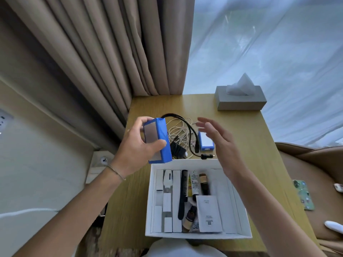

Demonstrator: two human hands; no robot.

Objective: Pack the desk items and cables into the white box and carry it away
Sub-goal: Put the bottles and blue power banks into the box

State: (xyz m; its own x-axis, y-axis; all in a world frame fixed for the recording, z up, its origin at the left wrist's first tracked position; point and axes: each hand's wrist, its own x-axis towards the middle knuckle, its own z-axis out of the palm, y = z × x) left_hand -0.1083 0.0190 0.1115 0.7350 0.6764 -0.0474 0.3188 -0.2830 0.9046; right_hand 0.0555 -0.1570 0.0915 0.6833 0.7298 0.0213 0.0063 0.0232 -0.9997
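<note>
The white box (pixel 198 235) sits open at the counter's (pixel 130 191) near edge, holding a black comb (pixel 182 193), tubes and a leaflet (pixel 208 213). Above its far-left corner the left hand (pixel 136 145) grips a blue pack (pixel 159 140) — fingers wrapped round it. The right hand (pixel 220 145) hovers beside, fingers released. Beyond lie tangled cables (pixel 182 134), a second blue pack (pixel 205 140) — then a tissue box (pixel 240 98).

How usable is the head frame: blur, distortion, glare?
Head view: strong wide-angle bending at the curtain and edges; right hand slightly motion-soft; bright daylight washes out the window; left hand, blue pack and white box contents read clearly.
</note>
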